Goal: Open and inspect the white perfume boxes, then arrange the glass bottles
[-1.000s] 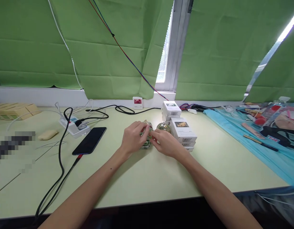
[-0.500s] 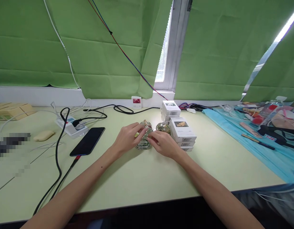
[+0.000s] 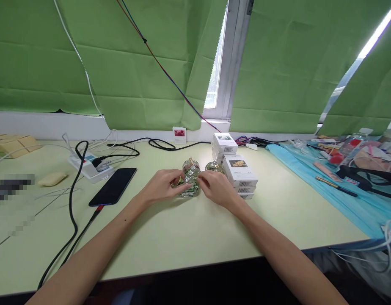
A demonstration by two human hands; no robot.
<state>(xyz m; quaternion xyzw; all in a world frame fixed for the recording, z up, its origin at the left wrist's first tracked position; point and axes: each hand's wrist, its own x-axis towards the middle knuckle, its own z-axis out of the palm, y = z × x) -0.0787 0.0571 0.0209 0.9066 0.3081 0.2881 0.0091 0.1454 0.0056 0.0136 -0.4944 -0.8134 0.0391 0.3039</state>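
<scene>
A small clear glass jar [image 3: 189, 192] with green leafy contents stands on the table, its glass lid with a metallic knob on top. My left hand [image 3: 163, 184] is at its left side, open, thumb stretched across the front and fingers curved behind. On the other side is my right hand [image 3: 216, 186], fingers bent and thumb a little apart, tips close to the lid; contact is hard to make out. Behind stands another lidded jar [image 3: 191, 162] with a gold knob. A third jar [image 3: 214, 166] is partly hidden by my right hand.
White boxes with pictures [image 3: 240, 170] are stacked to the right, with a second stack [image 3: 225, 143] behind. A small white box [image 3: 179, 135] stands by the wall. Leftward are a phone [image 3: 113, 187], a power strip [image 3: 90, 167] and cables. Blue sheeting [image 3: 312, 182] carries clutter.
My hands have drawn slightly apart. The glass lid that was between my fingers now sits on the front jar, which shows green inside. The view has shifted a little.
</scene>
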